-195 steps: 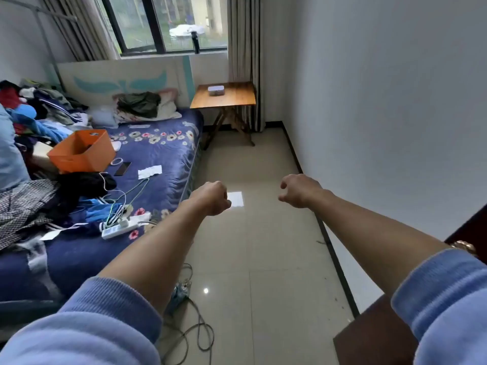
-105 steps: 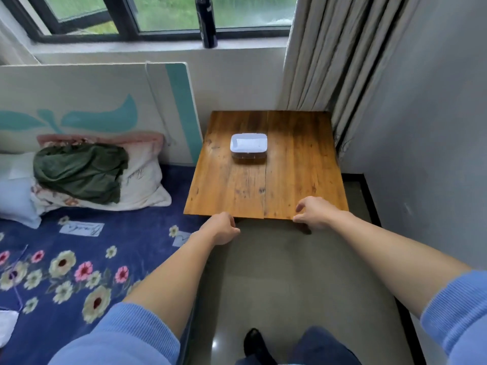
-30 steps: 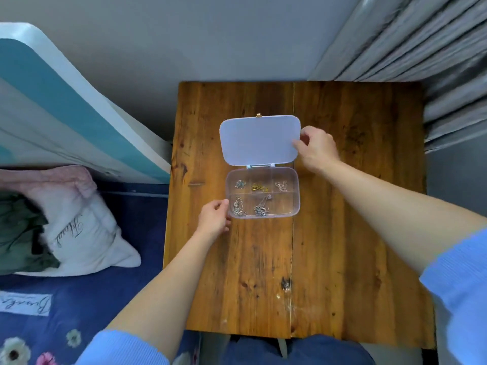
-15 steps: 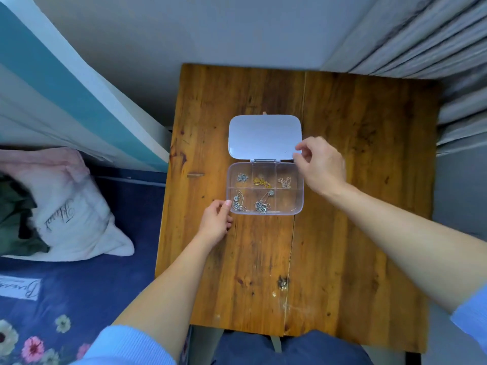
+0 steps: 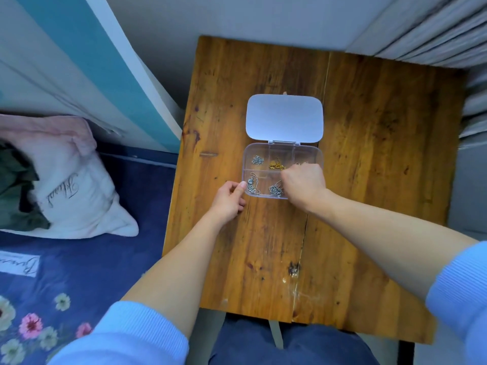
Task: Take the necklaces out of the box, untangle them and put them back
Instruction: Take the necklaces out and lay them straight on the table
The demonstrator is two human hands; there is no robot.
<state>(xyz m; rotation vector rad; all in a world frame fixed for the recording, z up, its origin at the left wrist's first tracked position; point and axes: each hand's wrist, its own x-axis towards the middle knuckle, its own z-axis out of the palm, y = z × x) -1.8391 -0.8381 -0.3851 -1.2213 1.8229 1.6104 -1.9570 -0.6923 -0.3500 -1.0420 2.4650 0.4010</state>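
A clear plastic compartment box (image 5: 263,149) lies open on the wooden table (image 5: 369,180), its white lid (image 5: 284,117) folded back flat. Inside I see a silver necklace (image 5: 257,160) at the top left, a gold necklace (image 5: 275,164) in the top middle, and tangled silver chains at the bottom left (image 5: 251,184) and bottom middle (image 5: 275,189). My left hand (image 5: 228,200) pinches the box's near left corner. My right hand (image 5: 304,183) is bunched over the right compartments with its fingertips down inside, hiding what is under them.
The table stands against the wall with a grey curtain (image 5: 434,30) at its far right. A bed with a blue floral cover (image 5: 79,272), a white pillow (image 5: 68,185) and a leaning teal-and-white board (image 5: 105,61) lie to the left. My legs (image 5: 263,343) are under the near edge.
I walked to the table and folded the lid open. In the last half second my right hand left the lid's edge and dipped into the box. My left hand stayed at the corner.
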